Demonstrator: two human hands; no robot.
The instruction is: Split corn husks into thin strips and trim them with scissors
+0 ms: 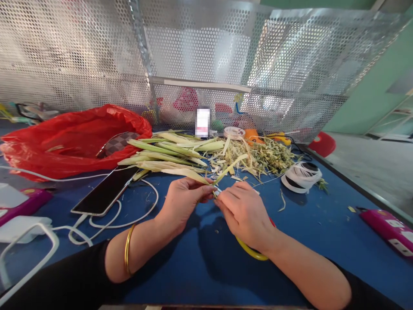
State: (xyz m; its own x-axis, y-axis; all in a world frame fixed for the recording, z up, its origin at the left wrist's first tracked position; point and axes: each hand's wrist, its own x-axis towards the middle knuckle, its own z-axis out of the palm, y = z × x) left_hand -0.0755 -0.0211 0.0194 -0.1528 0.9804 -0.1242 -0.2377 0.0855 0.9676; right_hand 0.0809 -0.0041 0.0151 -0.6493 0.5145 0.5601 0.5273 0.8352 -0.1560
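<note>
My left hand (183, 201) pinches a thin pale green leaf strip (229, 166) that slants up and to the right from my fingers. My right hand (244, 212) meets it at the strip's lower end, fingers closed on the same strip, with a small white piece at the fingertips. A yellow-handled tool (251, 252) lies partly hidden under my right wrist. Just beyond my hands lies a pile of long green stalks (167, 153), and to its right a heap of shredded leaf scraps (267, 157).
A red plastic bag (71, 140) sits at the back left. A phone (105, 191) with white cables lies left of my hands. Rolls of white tape (301, 175) stand at the right, a magenta case (389, 228) at the far right. Perforated metal panels (206, 60) wall the back.
</note>
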